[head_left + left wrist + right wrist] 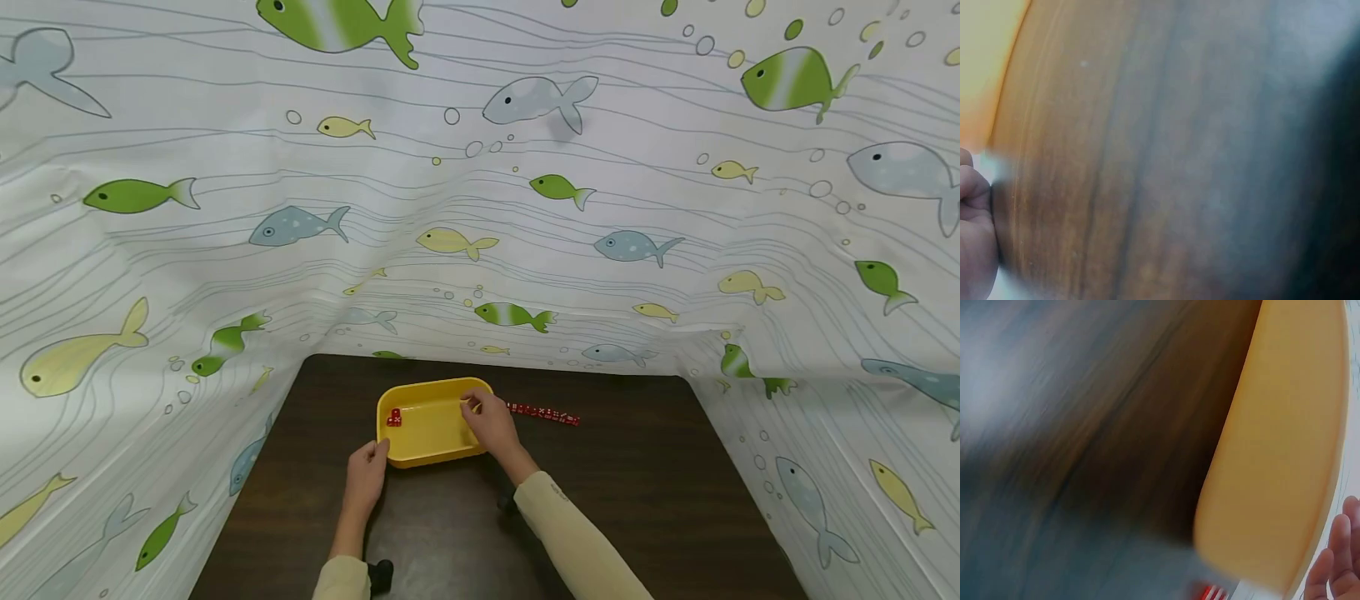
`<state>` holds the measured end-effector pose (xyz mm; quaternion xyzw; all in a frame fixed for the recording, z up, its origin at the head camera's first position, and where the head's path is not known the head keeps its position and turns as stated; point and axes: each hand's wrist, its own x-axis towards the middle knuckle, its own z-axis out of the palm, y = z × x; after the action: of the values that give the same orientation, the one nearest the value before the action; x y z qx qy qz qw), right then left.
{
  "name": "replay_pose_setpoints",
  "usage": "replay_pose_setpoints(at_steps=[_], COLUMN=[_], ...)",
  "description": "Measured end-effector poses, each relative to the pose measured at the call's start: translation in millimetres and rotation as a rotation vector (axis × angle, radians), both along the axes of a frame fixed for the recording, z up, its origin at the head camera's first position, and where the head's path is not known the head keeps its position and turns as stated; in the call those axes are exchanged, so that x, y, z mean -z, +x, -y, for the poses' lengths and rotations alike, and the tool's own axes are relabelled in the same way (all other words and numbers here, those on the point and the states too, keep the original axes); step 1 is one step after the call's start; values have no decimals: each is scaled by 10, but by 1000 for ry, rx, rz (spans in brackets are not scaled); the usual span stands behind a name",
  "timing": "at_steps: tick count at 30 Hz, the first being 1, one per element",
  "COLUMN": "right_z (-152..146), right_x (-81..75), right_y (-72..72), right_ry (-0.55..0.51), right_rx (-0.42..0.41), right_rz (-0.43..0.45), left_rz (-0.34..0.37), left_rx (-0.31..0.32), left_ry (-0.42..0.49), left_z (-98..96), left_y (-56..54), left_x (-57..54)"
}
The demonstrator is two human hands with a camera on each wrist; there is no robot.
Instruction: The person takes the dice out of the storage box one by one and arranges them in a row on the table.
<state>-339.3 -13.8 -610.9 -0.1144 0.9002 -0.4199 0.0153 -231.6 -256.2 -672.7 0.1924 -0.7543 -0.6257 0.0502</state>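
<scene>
A shallow yellow tray [435, 423] with rounded corners lies on the dark table. A small cluster of red dice [394, 418] sits inside it, by the left wall. My left hand [367, 471] grips the tray's rim at the near left corner; in the left wrist view its curled fingers [967, 194] show at the left edge. Over the tray's right side is my right hand [491, 423], its fingers loosely bent and no die visible among them. Just right of the tray runs a row of red dice [543, 412], partly hidden behind that hand.
Dark wood-patterned tabletop [637, 500] surrounds the tray. A white sheet printed with fish [510, 312] hangs behind the table and along both sides. Dark wrist devices [381, 575] sit at both sleeves.
</scene>
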Motion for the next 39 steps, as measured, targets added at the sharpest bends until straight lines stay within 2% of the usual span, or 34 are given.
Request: replay_pose_setpoints(at_steps=[5,11,20,25,29,34,39], right_z=[325,658,1025,1118,1120,1120,1124], right_x=[14,12,126,133,101,167,193], right_y=[33,55,95,138,164,151,147], right_ry=[6,102,271,350,406,477,490], right_rx=[-110,-194,-223,-210,-262,-329,-330], right_rz=[19,89,127,112,83,24,0], left_rz=[-9,-22,-51,-49,-54,-53,-27], left_rx=[-6,-10,-17,-12,-8,-7,-6], left_ry=[5,-8,-16,-27,-25,-31,-40], left_z=[3,-17,-4,8,0,-5,-3], left_y=[10,4,-2,2,2,3,2], left_x=[-30,-27,-6,-14,-30,-21,-11])
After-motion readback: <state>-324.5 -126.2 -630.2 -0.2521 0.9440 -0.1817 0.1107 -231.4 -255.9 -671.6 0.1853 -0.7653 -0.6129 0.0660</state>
